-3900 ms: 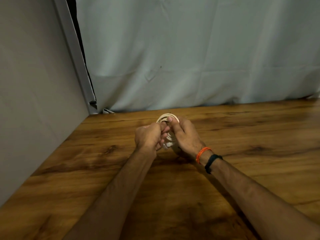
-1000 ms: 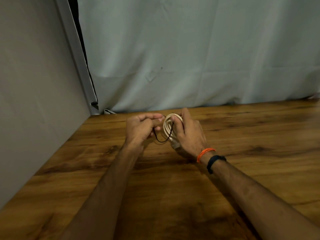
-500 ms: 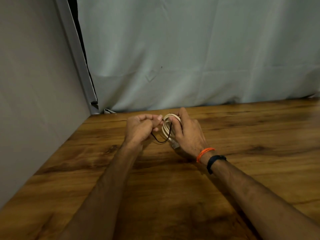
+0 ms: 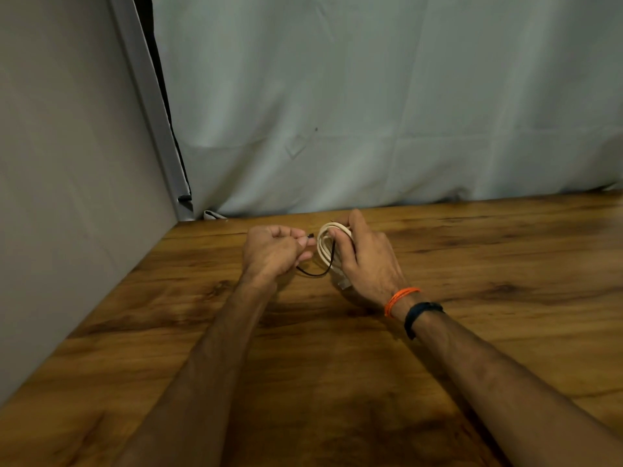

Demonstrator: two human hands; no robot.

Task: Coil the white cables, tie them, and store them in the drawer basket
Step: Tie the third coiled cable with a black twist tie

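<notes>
While the grey panel (image 4: 67, 197) closed off the left side, the left hand (image 4: 269, 252) hovered above the wooden worktop (image 4: 337, 382) with its fingers (image 4: 286, 234) curled in, pinching one end of a thin black tie (image 4: 317, 273). That tie sagged in a low loop between the two hands and rose again across the front of the coiled white cable (image 4: 325, 246). Just right of the left hand, nearly touching it, the coil stood upright on edge, held off the worktop by the right hand (image 4: 365, 261), whose thumb lay across the front of the loops and whose fingers wrapped round behind them. A pale plug end showed under that hand's palm. On the right wrist sat an orange thread band (image 4: 401, 298) and, just behind it, a dark wristband (image 4: 419, 315). A pale curtain (image 4: 387, 112) hung along the far edge.
</notes>
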